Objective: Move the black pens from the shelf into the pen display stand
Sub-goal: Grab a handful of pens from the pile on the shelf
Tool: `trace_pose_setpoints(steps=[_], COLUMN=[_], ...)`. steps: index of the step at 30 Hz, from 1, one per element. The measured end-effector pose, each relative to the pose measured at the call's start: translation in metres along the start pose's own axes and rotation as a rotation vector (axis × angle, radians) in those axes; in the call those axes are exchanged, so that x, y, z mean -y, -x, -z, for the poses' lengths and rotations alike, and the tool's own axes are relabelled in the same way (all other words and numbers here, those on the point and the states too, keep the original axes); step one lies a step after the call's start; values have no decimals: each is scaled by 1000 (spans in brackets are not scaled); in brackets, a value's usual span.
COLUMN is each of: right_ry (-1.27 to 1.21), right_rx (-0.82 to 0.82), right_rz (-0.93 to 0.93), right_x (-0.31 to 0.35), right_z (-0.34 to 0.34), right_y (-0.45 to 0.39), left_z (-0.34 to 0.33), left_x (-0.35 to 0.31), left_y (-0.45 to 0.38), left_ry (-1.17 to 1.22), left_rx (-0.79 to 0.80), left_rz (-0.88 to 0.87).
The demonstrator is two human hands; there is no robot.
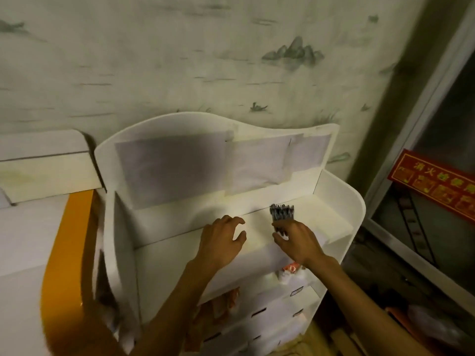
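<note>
1. Right hand: reaches over the top tier of the pen display stand; fingers curled round a bundle of black pens; bundle held upright, upper ends fanned above the fingers; lower ends hidden behind the hand.
2. Black pens: positioned above the right half of the top tier, just in front of the stand's back panel; contact with the tier floor cannot be told.
3. Left hand: positioned just left of the right hand, over the front edge of the same tier; fingers spread and loosely bent, thumb apart from them; grips nothing; contact with the white surface cannot be told.
4. Pen display stand: white, with a curved back panel and curved side walls; two pale sheets taped across the back panel; lower stepped tiers visible below the forearms, with small dark-edged labels on their fronts; orange and white packets lodged in a lower tier below the right wrist.
5. Surroundings: patterned wallpaper behind the stand; orange-edged white furniture to the left; red sign with yellow characters to the right.
</note>
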State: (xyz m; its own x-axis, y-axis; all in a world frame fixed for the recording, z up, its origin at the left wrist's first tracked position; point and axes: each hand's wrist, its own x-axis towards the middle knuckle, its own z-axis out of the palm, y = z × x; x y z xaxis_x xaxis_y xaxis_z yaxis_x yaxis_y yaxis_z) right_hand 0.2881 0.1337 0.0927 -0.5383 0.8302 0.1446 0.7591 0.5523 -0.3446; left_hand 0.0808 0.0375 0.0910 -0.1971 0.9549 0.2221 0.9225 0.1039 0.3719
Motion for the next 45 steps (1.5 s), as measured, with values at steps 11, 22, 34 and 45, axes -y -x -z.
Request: trace_pose_setpoints(steps=[11,22,34,45], right_ry=[-55,-131,-170,-171], right_rx=[30,107,138,149], right_rz=[80,221,295,305], right_x=[-73,-171,-231,-255], right_z=[6,-9,-19,-22], right_y=[-72,-136,-173,-189], left_z=[-56,-160,-215,-220], left_x=[-22,-62,-78,-72], left_y=[-77,-141,-196,-208], left_ry=[-3,77,-11,-91], left_rx=[42,183,177,165], left_rz=[99,422,645,735])
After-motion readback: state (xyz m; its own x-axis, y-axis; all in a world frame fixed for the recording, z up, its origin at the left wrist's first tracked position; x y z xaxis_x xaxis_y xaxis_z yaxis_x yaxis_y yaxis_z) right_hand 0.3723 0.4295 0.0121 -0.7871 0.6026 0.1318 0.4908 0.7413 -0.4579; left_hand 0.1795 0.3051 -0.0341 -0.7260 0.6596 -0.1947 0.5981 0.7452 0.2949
